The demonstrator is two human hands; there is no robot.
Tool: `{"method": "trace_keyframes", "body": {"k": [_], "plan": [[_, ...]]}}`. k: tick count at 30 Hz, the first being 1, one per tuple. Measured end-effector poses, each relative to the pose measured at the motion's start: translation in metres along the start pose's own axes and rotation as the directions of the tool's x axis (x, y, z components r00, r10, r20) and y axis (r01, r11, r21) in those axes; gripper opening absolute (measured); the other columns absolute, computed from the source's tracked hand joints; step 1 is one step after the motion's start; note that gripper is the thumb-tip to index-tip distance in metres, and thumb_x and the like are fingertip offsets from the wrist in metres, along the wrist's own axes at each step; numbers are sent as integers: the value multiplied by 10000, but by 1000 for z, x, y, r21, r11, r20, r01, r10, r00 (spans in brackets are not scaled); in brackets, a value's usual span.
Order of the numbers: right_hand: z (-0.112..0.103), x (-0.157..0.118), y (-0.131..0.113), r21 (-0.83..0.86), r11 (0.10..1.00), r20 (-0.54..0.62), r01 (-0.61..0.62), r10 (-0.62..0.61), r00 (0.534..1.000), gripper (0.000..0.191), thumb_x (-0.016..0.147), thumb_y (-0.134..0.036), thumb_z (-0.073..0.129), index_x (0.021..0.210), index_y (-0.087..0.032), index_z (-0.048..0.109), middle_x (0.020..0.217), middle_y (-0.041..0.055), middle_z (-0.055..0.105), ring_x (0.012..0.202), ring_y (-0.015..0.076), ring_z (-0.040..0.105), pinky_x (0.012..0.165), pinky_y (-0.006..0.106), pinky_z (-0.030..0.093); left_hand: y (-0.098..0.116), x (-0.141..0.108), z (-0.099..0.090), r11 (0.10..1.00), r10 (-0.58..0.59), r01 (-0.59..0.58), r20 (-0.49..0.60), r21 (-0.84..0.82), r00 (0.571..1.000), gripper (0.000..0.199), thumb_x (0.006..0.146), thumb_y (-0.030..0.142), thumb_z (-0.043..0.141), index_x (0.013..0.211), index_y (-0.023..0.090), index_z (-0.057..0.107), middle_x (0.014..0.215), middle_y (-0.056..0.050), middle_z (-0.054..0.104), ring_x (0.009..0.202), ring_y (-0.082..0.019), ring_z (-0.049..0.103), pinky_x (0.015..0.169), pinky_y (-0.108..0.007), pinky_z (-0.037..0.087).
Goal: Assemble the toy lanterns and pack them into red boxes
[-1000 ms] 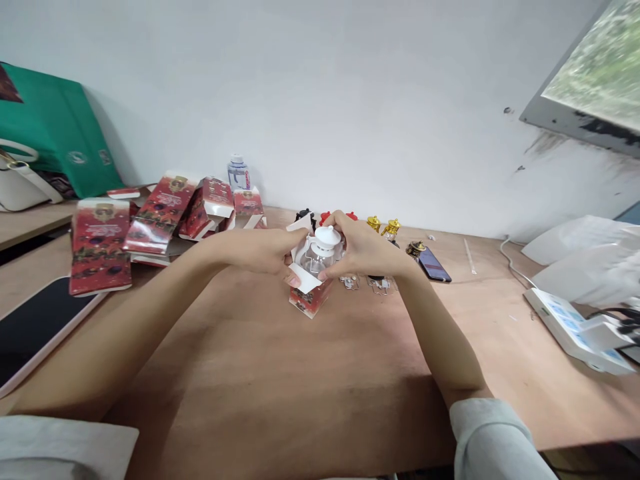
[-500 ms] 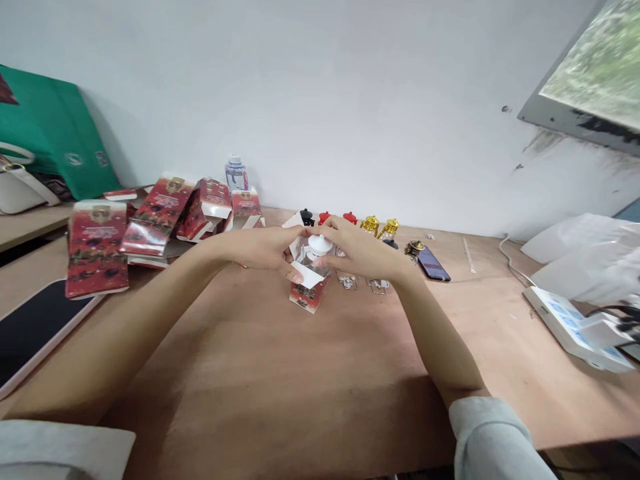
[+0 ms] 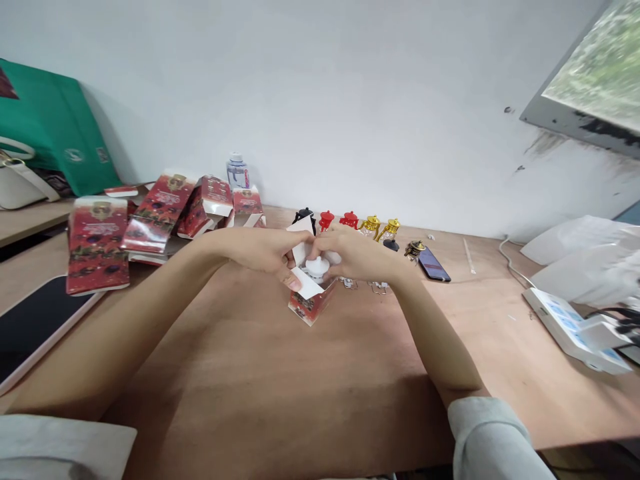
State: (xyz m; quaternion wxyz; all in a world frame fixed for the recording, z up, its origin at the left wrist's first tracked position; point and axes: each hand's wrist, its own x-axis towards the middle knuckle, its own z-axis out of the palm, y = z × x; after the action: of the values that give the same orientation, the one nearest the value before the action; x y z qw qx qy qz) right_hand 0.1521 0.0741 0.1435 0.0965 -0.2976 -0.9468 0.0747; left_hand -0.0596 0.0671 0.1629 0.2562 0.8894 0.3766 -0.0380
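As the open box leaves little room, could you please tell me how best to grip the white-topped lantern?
I would pinch the white-topped lantern by its cap's sides, from above: the rounded cap shows at the mouth of the red box, which hides the body.

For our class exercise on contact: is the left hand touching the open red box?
Touching. In the head view, the left hand has its thumb on the white flap of the open red box.

One head-worn view, set above the near side of the tabletop, facing forward and down. Range: close; wall across upper frame
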Motion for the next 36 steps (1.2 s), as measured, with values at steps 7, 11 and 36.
{"method": "trace_keyframes", "body": {"k": [7, 11, 36], "plan": [[-11, -12, -5, 90, 990, 50, 108, -112, 992, 213, 934, -298, 540, 914, -212, 734, 971, 39, 711, 960, 208, 548, 861, 351, 415, 10, -4, -3, 997, -79, 79, 64, 4, 995, 709, 763, 416, 610, 1379, 193, 340, 1040, -49, 652, 873, -187, 600, 726, -223, 432], [-19, -20, -17, 70, 991, 70, 116, -121, 990, 136, 853, -306, 675, 922, -201, 728, 960, 44, 710, 953, 212, 557, 856, 354, 426, 4, -10, -8, 999, 37, -40, 117, 17, 992, 641, 815, 472, 584, 1385, 226, 421, 1084, -41, 660, 896, -178, 601, 716, -201, 429], [81, -35, -18, 807, 543, -436, 234, 281, 855, 297, 839, -309, 690, 941, -252, 417, 978, -5, 491, 874, 124, 515, 807, 281, 447, 35, -16, 16, 895, 89, 65, -319, 440, 944, 396, 824, 271, 661, 1205, 256, 554, 1066, -23, 685, 873, -203, 645, 643, -233, 391]]}}
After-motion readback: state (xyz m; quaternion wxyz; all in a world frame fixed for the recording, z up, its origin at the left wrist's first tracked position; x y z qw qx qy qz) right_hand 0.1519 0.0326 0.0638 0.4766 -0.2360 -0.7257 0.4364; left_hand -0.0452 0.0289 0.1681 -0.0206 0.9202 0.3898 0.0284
